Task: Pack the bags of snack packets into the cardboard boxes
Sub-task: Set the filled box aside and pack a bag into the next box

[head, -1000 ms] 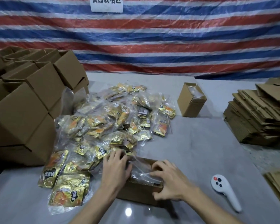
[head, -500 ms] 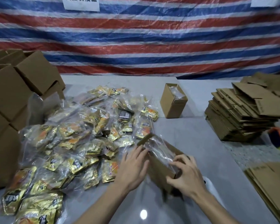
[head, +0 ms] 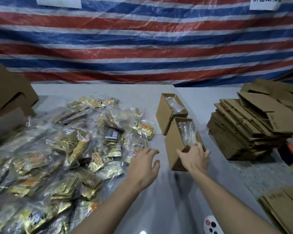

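Note:
My right hand (head: pixel 195 157) grips the near end of a small open cardboard box (head: pixel 173 146) with a clear bag of snack packets (head: pixel 188 132) inside. The box stands tilted on the grey table, right behind a second filled box (head: pixel 164 114). My left hand (head: pixel 144 167) hovers with spread fingers, holding nothing, between that box and the big pile of clear bags of gold snack packets (head: pixel 61 157) covering the table's left half.
Assembled cardboard boxes (head: pixel 9 95) are stacked at the far left. A stack of flattened cartons (head: pixel 253 125) sits at the right, with more flat cartons (head: pixel 284 206) at the lower right. A white handheld controller (head: pixel 211 225) lies near the front edge. A striped tarp hangs behind.
My right hand has carried the filled box away from me and to the right, up against the other filled box. My left hand has let go of it and now hovers open.

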`<state>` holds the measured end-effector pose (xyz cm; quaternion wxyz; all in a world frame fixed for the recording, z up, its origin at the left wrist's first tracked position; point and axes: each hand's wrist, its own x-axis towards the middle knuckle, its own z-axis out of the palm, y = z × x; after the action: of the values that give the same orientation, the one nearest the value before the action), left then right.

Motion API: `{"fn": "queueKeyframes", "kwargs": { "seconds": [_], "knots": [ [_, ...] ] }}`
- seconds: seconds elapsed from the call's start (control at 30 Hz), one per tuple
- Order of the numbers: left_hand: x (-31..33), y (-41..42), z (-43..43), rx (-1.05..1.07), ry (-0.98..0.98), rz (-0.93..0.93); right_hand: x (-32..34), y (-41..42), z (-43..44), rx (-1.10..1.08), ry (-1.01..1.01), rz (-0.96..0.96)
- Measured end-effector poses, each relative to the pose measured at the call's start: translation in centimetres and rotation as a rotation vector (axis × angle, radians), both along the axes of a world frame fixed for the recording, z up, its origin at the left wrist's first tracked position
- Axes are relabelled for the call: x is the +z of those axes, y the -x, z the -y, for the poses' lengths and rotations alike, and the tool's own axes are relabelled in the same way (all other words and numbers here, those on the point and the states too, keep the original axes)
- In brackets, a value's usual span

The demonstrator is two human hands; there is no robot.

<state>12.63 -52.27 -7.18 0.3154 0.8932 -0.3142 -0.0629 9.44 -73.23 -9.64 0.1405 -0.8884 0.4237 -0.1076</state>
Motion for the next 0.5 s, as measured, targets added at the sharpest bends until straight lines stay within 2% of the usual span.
{"fn": "queueKeyframes", "kwargs": {
  "seconds": [0.37, 0.5],
  "knots": [
    [-2.5, 5.5, -7.4, 0.055, 0.057, -0.104, 0.6, -1.8, 2.1, 0.059, -0.052, -0.03],
    [-2.5, 6.8, -11.0, 0.143, 0.026, -0.09, 0.6, 0.6, -2.0, 0.134, 0.056, 0.048]
  ]
}}
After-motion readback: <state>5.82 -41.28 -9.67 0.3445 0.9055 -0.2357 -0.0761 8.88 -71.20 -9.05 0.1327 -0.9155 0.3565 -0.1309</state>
